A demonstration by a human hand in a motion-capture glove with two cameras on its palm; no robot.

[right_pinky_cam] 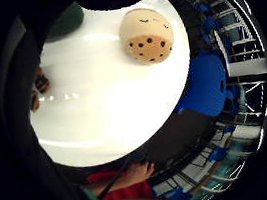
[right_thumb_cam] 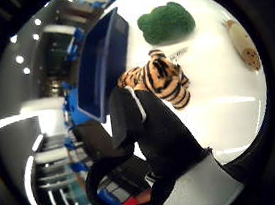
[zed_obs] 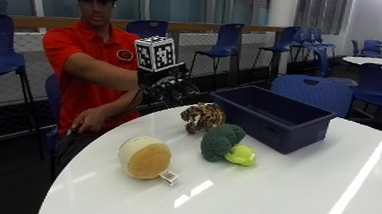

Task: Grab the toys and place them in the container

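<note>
In the outside view my gloved right hand (zed_obs: pixel 162 88) hovers above the table's near-left edge, just behind and left of the striped tiger plush (zed_obs: pixel 204 117). It holds nothing. The tiger lies on the white table (zed_obs: pixel 292 193) beside the dark blue container (zed_obs: pixel 274 117). A green broccoli plush (zed_obs: pixel 223 141) sits in front of the tiger, and a round tan cookie plush (zed_obs: pixel 145 157) lies further left. In the thumb side view my gloved thumb (right_thumb_cam: pixel 155 125) reaches toward the tiger (right_thumb_cam: pixel 157 80), with the container (right_thumb_cam: pixel 103 66), the broccoli (right_thumb_cam: pixel 165 22) and the cookie plush (right_thumb_cam: pixel 243 44) around it.
The little finger side view shows the cookie plush (right_pinky_cam: pixel 146 35) on the table (right_pinky_cam: pixel 110 113) and the person's bare left hand (right_pinky_cam: pixel 139 172) down at the lap. Blue chairs (zed_obs: pixel 305 91) stand behind the container. The table's right half is bare.
</note>
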